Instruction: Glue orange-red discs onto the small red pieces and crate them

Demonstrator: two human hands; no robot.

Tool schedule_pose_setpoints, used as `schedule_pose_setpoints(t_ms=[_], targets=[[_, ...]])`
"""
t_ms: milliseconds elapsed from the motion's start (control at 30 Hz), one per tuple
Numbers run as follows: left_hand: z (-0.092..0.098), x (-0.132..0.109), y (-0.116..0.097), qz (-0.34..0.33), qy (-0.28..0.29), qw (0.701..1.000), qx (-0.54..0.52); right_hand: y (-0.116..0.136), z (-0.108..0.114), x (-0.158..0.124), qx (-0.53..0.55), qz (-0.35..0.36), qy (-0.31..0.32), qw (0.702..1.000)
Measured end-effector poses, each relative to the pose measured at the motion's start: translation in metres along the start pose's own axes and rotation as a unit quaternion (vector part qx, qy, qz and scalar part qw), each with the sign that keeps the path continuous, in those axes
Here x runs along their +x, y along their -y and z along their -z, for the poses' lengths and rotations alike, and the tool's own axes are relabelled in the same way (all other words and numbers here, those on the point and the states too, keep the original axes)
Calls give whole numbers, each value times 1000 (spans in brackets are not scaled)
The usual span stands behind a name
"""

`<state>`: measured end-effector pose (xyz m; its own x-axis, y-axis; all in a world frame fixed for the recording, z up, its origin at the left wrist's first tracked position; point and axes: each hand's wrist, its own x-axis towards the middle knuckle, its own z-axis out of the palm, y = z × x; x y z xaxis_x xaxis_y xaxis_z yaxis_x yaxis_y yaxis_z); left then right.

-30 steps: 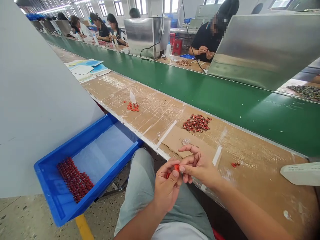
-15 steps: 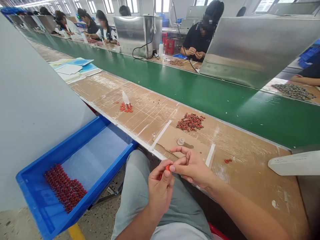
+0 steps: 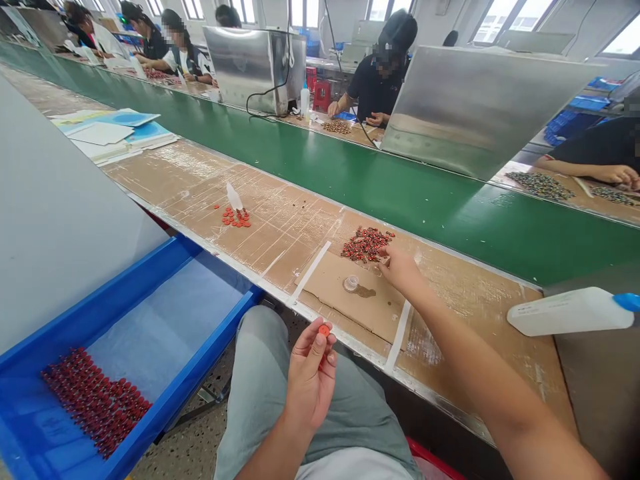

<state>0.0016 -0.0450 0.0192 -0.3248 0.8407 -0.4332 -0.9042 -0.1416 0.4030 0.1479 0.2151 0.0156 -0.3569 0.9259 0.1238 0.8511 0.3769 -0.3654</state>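
My left hand (image 3: pixel 311 380) is closed, pinching a small round orange-red disc (image 3: pixel 325 330) between thumb and fingers above my lap. More red shows lower among its curled fingers, too covered to make out. Stretched over the bench, my right hand (image 3: pixel 403 270) has its fingertips at the right edge of a pile of small red-and-dark parts (image 3: pixel 367 244). Its fingers look apart, and no part shows in them. Just in front of the pile, a small clear cup (image 3: pixel 351 283) stands on a cardboard sheet (image 3: pixel 330 287) beside a dark wet stain.
Loose orange-red discs (image 3: pixel 235 219) lie by a white pointed nozzle on the left. A blue tray (image 3: pixel 200 363) holds rows of red pieces. A white bottle (image 3: pixel 565 311) lies at right. Beyond the green conveyor belt (image 3: pixel 310 170), several people work beside metal boxes.
My right hand has left my left hand and reached forward to the pile of parts. My left hand keeps hold of the disc. The camera view has shifted slightly right.
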Motion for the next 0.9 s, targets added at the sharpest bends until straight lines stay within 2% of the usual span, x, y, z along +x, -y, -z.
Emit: schedule_pose_setpoints(t_ms=[200,467,700,800,900], targets=[[0,2,-2,2,-25,1000,9,-18,-28,18,12,-2,4,1000],[-3,3,-4,12,-29,999,-17,-30,-28,23,130,-30,-13,991],[-8,7,-10,10,-14,1000,-25,-23,-23,1,335,-76,-1,939],[-19,13,-16,-14,23,999,-17,-15,-20,-13,377,-76,2,923],[-35,22,-21,-34,62,997,-15,-9,-21,-25,381,-72,-14,922]])
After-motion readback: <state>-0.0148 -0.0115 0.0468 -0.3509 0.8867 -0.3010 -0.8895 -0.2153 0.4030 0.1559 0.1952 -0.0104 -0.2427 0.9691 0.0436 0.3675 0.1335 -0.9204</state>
